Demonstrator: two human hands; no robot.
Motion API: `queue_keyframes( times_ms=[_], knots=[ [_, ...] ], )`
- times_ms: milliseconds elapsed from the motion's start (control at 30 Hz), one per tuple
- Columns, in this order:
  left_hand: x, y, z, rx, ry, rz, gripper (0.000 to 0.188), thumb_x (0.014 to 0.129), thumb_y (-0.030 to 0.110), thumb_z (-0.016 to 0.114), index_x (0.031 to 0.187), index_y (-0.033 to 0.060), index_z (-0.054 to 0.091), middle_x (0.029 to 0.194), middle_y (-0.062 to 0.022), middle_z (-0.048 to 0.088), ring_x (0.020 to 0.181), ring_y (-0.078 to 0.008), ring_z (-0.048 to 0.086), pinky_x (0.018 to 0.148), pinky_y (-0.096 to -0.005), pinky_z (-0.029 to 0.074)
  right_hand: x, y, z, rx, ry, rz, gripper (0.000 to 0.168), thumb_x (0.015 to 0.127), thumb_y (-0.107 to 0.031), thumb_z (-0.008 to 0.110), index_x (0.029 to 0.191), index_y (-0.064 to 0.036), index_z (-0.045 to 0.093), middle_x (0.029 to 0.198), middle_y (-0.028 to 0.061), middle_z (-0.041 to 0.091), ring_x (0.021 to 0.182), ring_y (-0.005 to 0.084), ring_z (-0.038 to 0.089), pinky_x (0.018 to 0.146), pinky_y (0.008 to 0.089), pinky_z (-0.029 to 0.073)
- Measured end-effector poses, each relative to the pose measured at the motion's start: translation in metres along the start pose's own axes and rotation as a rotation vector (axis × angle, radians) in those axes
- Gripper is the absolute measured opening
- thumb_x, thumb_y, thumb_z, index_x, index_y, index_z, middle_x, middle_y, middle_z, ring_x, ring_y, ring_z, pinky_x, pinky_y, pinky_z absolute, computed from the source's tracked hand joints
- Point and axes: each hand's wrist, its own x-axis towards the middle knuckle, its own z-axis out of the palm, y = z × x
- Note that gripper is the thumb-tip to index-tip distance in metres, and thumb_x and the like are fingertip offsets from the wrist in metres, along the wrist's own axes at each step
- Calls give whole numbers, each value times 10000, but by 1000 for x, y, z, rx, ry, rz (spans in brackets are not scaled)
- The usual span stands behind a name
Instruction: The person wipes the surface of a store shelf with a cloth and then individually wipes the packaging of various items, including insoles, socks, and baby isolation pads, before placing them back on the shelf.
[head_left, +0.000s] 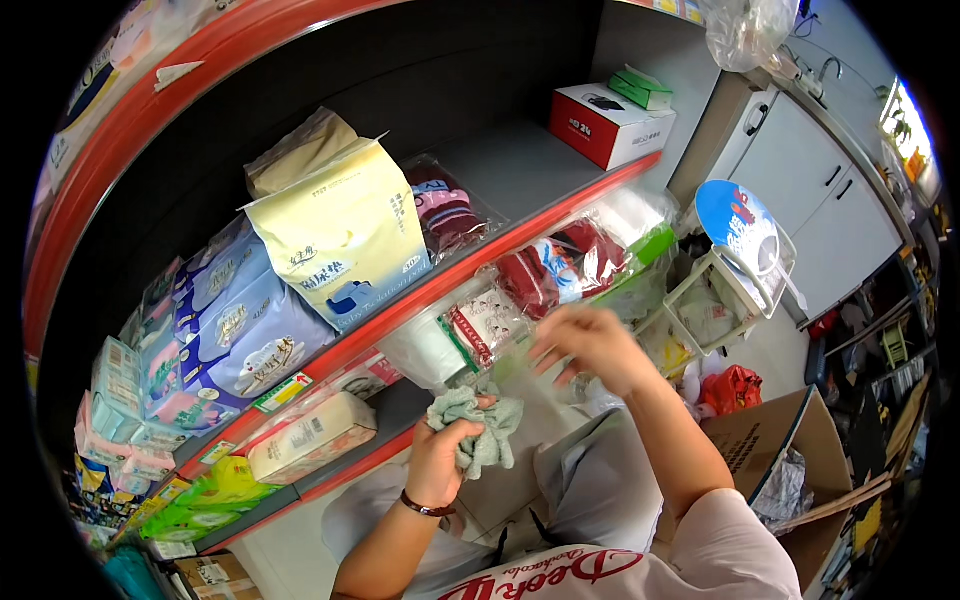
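My left hand (442, 457) grips a crumpled pale green cloth (484, 431) in front of the shelf unit. My right hand (589, 349) is blurred, its fingers spread, and nothing shows in it. Close to its fingertips lie a white and red patterned packet (486, 326) and a maroon knitted item in clear plastic (562, 262), both just below the red shelf edge (480, 262). On the shelf above stands a pale yellow bag of isolation pads (341, 232), and behind it on the right lies another plastic-wrapped maroon knitted item (446, 206).
Purple packs (247, 345) crowd the shelf's left side. A red and white box (611, 124) sits at its right end. Beside my right arm stand a cream rack (720, 300) with a blue hand fan (739, 221) and an open cardboard box (787, 442). A tissue pack (315, 435) rests on the lower shelf.
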Motion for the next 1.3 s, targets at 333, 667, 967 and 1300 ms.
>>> queue_keyframes(
  times_ms=[333, 667, 967, 1300],
  knots=[
    [-4, 5, 4, 16, -76, -96, 312, 776, -57, 538, 1075, -45, 626, 1117, -132, 646, 1041, -228, 610, 897, -351, 495, 43, 46, -56, 224, 590, 57, 457, 828, -426, 740, 983, -35, 560, 863, 64, 610, 672, 165, 636, 555, 275, 500],
    [-4, 12, -2, -5, -56, -80, 325, 778, -76, 517, 1089, -46, 608, 1127, -148, 640, 1069, -239, 601, 929, -373, 491, 23, 22, -65, 317, 682, -305, 149, 875, -195, 587, 968, -82, 562, 853, 7, 583, 774, 121, 595, 730, 328, 537],
    [-1, 8, -1, 0, -94, -102, 302, 800, 27, 520, 1081, -44, 606, 1148, -170, 632, 1131, -272, 570, 1012, -402, 427, 126, -60, -99, 237, 278, -337, 311, 884, -169, 630, 1111, 39, 583, 980, 99, 638, 853, 173, 644, 764, 308, 547],
    [6, 1, -5, -24, -156, -151, 322, 854, 56, 523, 1153, -43, 588, 1181, -131, 629, 1119, -234, 582, 965, -376, 466, 232, -91, -60, -1229, 605, -706, 501, 709, -385, 790, 1037, -19, 690, 1014, 216, 677, 981, 351, 645, 870, 403, 510]
  ],
)
